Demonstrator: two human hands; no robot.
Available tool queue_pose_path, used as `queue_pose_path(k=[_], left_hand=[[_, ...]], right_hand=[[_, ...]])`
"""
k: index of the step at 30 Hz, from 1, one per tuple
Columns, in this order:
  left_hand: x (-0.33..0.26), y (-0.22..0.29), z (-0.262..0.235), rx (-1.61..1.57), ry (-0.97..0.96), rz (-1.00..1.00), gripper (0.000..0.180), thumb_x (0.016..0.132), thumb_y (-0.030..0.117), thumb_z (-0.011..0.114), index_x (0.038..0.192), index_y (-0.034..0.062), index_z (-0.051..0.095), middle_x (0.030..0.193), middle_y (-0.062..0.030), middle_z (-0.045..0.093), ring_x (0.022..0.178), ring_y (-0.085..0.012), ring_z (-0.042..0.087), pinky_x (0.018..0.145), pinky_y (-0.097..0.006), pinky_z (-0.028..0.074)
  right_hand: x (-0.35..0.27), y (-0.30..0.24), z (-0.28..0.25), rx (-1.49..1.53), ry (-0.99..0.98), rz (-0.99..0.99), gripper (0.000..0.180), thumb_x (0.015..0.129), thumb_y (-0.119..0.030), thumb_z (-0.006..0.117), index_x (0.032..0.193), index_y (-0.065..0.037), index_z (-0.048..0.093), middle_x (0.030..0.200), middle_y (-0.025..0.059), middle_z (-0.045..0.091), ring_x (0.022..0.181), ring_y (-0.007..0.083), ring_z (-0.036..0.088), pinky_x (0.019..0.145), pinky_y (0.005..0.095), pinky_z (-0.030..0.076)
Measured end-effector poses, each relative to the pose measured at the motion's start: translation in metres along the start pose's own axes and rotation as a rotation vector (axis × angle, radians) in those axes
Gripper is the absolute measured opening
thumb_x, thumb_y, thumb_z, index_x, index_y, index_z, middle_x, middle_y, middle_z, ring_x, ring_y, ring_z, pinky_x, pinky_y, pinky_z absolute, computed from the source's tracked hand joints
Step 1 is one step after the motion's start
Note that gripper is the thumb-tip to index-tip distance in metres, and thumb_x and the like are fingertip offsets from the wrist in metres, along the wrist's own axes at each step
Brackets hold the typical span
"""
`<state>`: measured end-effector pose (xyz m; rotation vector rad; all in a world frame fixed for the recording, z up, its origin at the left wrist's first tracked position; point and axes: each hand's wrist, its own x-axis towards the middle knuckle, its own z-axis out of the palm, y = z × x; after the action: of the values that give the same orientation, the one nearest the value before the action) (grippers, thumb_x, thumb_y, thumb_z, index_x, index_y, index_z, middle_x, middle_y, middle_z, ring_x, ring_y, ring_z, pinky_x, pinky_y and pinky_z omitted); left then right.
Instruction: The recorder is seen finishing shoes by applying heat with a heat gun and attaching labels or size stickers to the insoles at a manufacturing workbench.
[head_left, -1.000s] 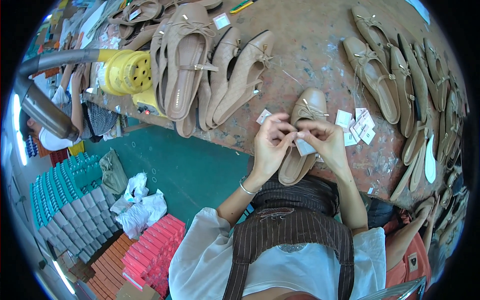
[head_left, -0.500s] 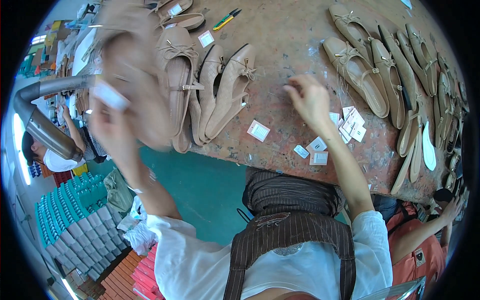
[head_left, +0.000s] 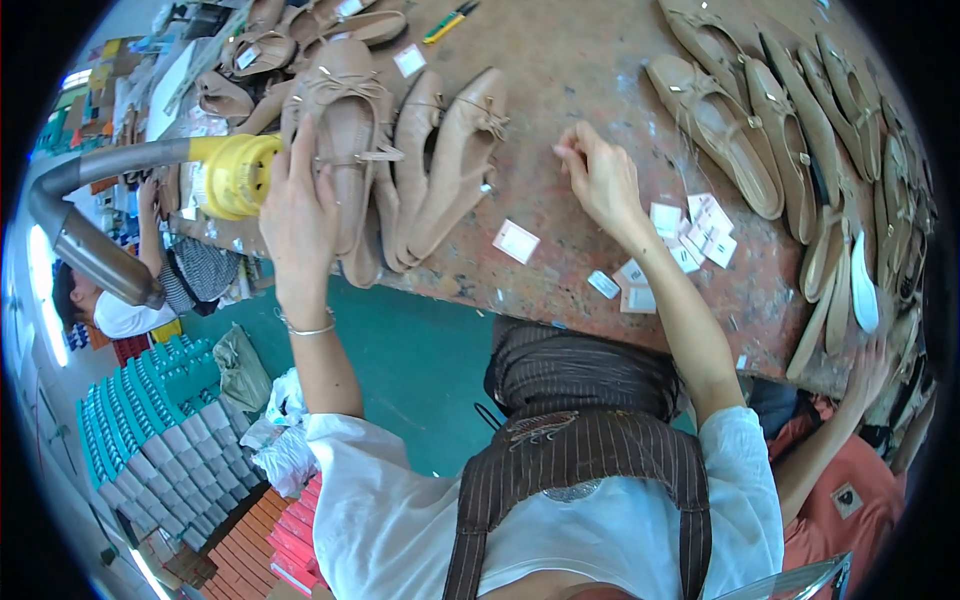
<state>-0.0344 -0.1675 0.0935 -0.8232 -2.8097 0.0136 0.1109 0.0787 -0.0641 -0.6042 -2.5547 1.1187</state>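
Observation:
A beige slingback flat with a bow stands at the left of the table, toe away from me. My left hand is closed on its left edge, thumb on the inner side and fingers along the outside. Right beside it lean two more beige flats with a quilted surface. Over the middle of the table my right hand is held with fingers curled and thumb against the index finger; anything between them is too small to make out. White paper tags lie in a loose pile to its right.
A yellow machine head on a grey pipe sticks out at the left. Tagged flats lie at the far left, and yellow-green snips at the back. Rows of beige flats fill the right. A co-worker's hand is at the right edge.
My left hand has come rightward from a blurred beige shape with a white tag to the standing flat. The yellow machine head now shows. My right hand has shifted slightly left and away from me.

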Motion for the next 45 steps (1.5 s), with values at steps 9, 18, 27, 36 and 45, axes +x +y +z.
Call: queue_pose_path(k=[9,18,27,36,45], left_hand=[[-0.099,0.109,0.043,-0.452,-0.387,0.085,0.037,0.078,0.014,0.076,0.107,0.0021,0.057,0.099,-0.0162,0.056,0.092,-0.0373,0.061,0.074,-0.043,0.051],[-0.132,0.143,0.108,-0.556,-0.155,-0.364,0.043,0.072,0.009,0.080,0.105,0.0008,0.053,0.102,-0.0174,0.055,0.093,-0.0372,0.060,0.078,-0.046,0.049],[-0.138,0.146,0.112,-1.002,-0.009,-0.312,0.041,0.078,-0.008,0.067,0.115,0.0029,0.053,0.083,-0.0145,0.066,0.071,-0.0256,0.068,0.064,-0.035,0.054],[-0.141,0.136,0.082,-0.709,0.123,-0.009,0.056,0.073,-0.007,0.070,0.125,0.0026,0.053,0.079,-0.0079,0.068,0.075,-0.0270,0.064,0.071,-0.037,0.051],[-0.099,0.095,0.040,-0.435,0.126,0.234,0.048,0.077,0.005,0.071,0.124,0.0112,0.060,0.114,-0.0144,0.059,0.100,-0.0308,0.057,0.086,-0.042,0.046]], right_hand=[[-0.030,-0.017,-0.054,0.723,-0.116,0.291,0.010,0.089,0.000,0.056,0.095,0.003,0.064,0.074,0.0061,0.069,0.064,0.0087,0.064,0.057,0.0242,0.050],[-0.090,-0.032,-0.002,0.400,-0.202,0.113,0.009,0.083,-0.002,0.065,0.090,0.004,0.063,0.073,0.0158,0.069,0.066,0.0203,0.070,0.061,0.0306,0.056],[-0.089,-0.043,0.012,0.280,-0.177,0.072,0.008,0.080,-0.002,0.064,0.085,0.002,0.061,0.072,0.0214,0.066,0.065,0.0372,0.067,0.059,0.0425,0.054],[-0.086,-0.028,-0.012,0.802,-0.535,0.255,0.018,0.089,-0.001,0.063,0.107,0.004,0.065,0.082,0.0092,0.072,0.074,0.0144,0.070,0.066,0.0272,0.056],[-0.089,-0.029,-0.027,0.648,-0.259,0.214,0.007,0.086,-0.005,0.067,0.090,-0.001,0.071,0.106,0.0137,0.069,0.114,0.0276,0.060,0.098,0.0384,0.045]])
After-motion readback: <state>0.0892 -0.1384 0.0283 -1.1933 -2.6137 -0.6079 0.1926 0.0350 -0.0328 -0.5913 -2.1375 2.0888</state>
